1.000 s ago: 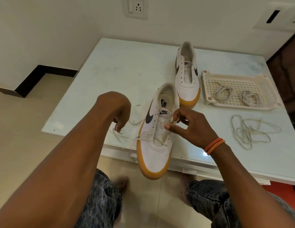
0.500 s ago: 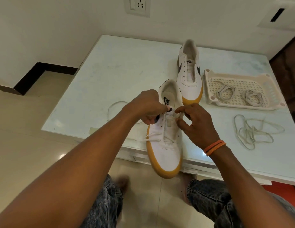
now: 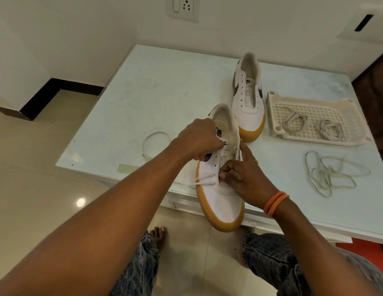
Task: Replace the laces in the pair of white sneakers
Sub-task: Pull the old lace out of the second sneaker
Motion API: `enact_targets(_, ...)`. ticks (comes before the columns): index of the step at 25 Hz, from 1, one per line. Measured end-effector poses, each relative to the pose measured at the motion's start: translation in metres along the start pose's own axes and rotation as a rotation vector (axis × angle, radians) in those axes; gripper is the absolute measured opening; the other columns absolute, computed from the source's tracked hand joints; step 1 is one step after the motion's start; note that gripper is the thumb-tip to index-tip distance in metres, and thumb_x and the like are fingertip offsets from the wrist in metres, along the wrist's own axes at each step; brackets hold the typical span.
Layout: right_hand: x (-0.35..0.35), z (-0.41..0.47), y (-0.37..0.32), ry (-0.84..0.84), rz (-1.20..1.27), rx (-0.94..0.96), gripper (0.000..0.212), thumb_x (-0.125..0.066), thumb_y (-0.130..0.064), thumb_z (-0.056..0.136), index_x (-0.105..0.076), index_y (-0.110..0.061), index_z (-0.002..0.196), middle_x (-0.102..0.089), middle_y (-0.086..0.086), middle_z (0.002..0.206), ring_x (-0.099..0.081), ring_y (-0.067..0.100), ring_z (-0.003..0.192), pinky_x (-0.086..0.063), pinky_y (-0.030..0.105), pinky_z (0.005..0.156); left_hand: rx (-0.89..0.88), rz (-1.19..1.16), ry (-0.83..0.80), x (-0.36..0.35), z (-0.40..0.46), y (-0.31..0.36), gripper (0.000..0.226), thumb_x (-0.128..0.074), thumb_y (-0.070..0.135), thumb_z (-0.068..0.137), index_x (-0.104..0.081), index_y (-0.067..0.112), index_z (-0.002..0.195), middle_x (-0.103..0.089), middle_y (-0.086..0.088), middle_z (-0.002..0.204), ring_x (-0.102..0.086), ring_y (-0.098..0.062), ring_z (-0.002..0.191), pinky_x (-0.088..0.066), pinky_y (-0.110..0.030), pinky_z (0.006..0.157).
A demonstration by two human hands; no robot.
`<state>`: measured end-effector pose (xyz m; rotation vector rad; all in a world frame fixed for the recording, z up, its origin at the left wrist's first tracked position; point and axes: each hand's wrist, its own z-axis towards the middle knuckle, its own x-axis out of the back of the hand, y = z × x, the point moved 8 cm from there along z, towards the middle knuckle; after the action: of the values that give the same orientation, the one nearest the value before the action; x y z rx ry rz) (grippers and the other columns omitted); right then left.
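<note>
A white sneaker with a gum sole (image 3: 221,201) lies at the table's front edge, its toe hanging over. My left hand (image 3: 200,139) grips its left side near the tongue. My right hand (image 3: 239,178) pinches the white lace (image 3: 204,180) at the lowest eyelets, index finger pointing up. The lace's ends stick out to the left of the shoe. A second, unlaced white sneaker (image 3: 248,99) stands farther back.
A cream perforated tray (image 3: 274,124) at the right holds two coiled laces (image 3: 294,122). A loose tangled lace (image 3: 329,174) lies in front of it. Another lace loop (image 3: 155,142) lies left of the shoe. The glass table (image 3: 165,86) meets the wall behind.
My right hand dropped from the top eyelets to the lowest ones. My left hand swung in from the left a second ago and now stays on the shoe's side.
</note>
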<state>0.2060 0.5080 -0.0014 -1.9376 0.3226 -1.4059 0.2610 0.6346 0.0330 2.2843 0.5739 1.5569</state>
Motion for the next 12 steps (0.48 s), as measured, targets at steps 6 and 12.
enact_targets(6, -0.006, -0.031, 0.019, 0.147, 1.013, -0.328, 0.030, -0.052, -0.012, 0.091, -0.072, -0.019, 0.070, -0.063, 0.015, 0.117, -0.058, 0.025, 0.108, -0.047, 0.038, 0.096, 0.008, -0.001, 0.024, 0.002, -0.002, -0.001, 0.026, -0.066, 0.035, 0.080, -0.050, 0.016, 0.071, -0.069, -0.004, 0.063, -0.069, -0.018, 0.062, -0.061, -0.036, 0.071)
enact_targets(12, 0.024, -0.037, 0.015, 0.404, 0.418, -0.219, 0.010, -0.071, -0.024, 0.086, -0.072, -0.016, 0.080, -0.059, 0.000, 0.103, -0.056, 0.014, 0.101, -0.050, 0.034, 0.088, 0.030, -0.016, 0.005, 0.000, 0.004, -0.004, 0.029, -0.069, 0.034, 0.080, -0.048, 0.017, 0.068, -0.063, -0.002, 0.069, -0.069, -0.022, 0.070, -0.061, -0.039, 0.074)
